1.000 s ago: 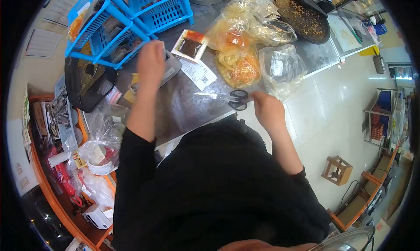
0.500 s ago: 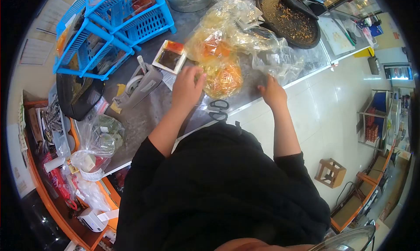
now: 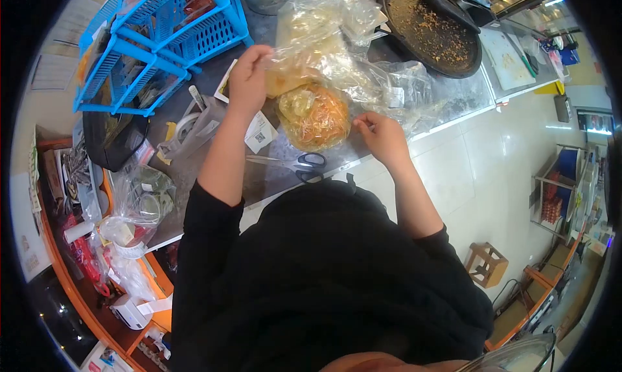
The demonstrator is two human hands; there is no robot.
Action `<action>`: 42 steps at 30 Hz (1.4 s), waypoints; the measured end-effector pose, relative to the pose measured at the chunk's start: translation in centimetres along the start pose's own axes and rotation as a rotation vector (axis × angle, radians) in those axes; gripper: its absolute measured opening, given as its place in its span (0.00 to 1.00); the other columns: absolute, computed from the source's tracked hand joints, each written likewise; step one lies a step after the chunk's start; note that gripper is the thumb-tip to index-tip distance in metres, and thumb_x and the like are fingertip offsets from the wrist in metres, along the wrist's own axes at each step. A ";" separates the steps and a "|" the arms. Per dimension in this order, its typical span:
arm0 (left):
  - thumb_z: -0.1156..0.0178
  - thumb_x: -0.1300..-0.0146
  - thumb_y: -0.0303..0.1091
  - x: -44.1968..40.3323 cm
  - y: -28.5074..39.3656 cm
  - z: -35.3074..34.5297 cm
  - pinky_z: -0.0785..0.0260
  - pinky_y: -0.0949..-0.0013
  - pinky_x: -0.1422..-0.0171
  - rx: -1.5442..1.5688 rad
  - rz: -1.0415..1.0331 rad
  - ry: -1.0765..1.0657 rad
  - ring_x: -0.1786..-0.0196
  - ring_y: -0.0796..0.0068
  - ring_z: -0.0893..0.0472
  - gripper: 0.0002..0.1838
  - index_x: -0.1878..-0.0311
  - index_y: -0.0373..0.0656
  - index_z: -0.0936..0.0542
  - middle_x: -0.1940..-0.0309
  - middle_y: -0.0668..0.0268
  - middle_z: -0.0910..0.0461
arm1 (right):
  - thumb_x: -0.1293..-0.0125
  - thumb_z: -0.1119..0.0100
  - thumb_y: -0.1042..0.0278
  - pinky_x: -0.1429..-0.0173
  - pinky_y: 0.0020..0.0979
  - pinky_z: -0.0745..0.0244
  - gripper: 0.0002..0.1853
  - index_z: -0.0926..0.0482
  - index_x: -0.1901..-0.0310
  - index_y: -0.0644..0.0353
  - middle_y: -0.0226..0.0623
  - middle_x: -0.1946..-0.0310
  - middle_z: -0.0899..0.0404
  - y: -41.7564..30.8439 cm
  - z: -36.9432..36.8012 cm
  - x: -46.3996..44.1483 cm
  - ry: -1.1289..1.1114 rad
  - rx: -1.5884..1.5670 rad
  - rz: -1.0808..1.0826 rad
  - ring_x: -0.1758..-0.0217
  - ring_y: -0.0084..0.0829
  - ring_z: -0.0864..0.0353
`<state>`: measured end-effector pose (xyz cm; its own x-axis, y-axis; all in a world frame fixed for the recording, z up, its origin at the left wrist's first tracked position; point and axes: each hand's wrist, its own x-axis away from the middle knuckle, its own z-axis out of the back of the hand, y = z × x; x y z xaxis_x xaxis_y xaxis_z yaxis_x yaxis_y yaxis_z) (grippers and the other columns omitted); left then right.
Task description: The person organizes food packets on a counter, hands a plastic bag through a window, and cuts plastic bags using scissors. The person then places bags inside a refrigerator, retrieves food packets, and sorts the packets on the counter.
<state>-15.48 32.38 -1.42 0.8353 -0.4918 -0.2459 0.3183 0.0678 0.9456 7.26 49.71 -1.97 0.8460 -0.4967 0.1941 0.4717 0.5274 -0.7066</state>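
My left hand (image 3: 249, 80) has its fingers closed on the edge of a large clear plastic bag (image 3: 311, 38), just right of the blue rack. A tied bag of orange shredded food (image 3: 315, 116) lies on the metal table between my hands. My right hand (image 3: 382, 135) is beside that bag, thumb and fingers close together; what is between them, if anything, is too small to make out. Scissors (image 3: 291, 162) with black handles lie near the table edge. A printed label (image 3: 260, 133) is below my left hand, and a white-edged box is partly hidden behind it.
Blue plastic racks (image 3: 162, 41) stand at the upper left, with a tape dispenser (image 3: 194, 129) below them. A dark oval tray (image 3: 431, 32) with crumbs is at the upper right, near a white board (image 3: 508, 58). Crumpled clear bags (image 3: 411, 90) lie at the right.
My left hand has come from the tape dispenser area to the large clear bag, which is now spread out. My right hand has left the scissors and moved beside the orange food bag.
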 end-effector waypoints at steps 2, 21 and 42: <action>0.47 0.34 0.28 1.4 1.6 1.2 0.34 0.77 0.54 0.175 0.040 0.070 0.60 0.83 0.27 0.06 0.57 0.40 0.24 0.64 0.71 0.24 | 0.40 0.42 0.61 0.61 0.40 0.25 0.11 0.19 0.61 0.58 0.45 0.69 0.18 0.5 0.0 -0.5 0.061 0.037 0.071 0.65 0.43 0.18; 0.43 0.36 0.36 22.3 0.7 21.3 0.33 0.58 0.47 0.190 0.616 0.676 0.41 0.69 0.32 0.27 0.34 0.52 0.37 0.38 0.64 0.37 | 0.36 0.41 0.59 0.53 0.28 0.26 0.18 0.24 0.50 0.64 0.45 0.60 0.18 -11.0 -11.7 0.9 -0.460 -0.521 0.132 0.58 0.30 0.19; 0.57 0.33 0.36 29.9 -10.4 27.3 0.29 0.53 0.44 1.260 0.753 0.695 0.48 0.58 0.24 0.18 0.47 0.34 0.31 0.51 0.54 0.25 | 0.35 0.54 0.67 0.48 0.40 0.27 0.11 0.31 0.55 0.62 0.39 0.63 0.25 -10.2 -20.4 1.6 -0.495 -1.327 -0.601 0.59 0.36 0.23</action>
<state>-6.08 -6.70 -12.81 0.7657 -0.1882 0.6150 -0.4910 -0.7887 0.3699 -1.25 29.52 -8.33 0.7399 0.0082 0.6727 0.4357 -0.7678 -0.4698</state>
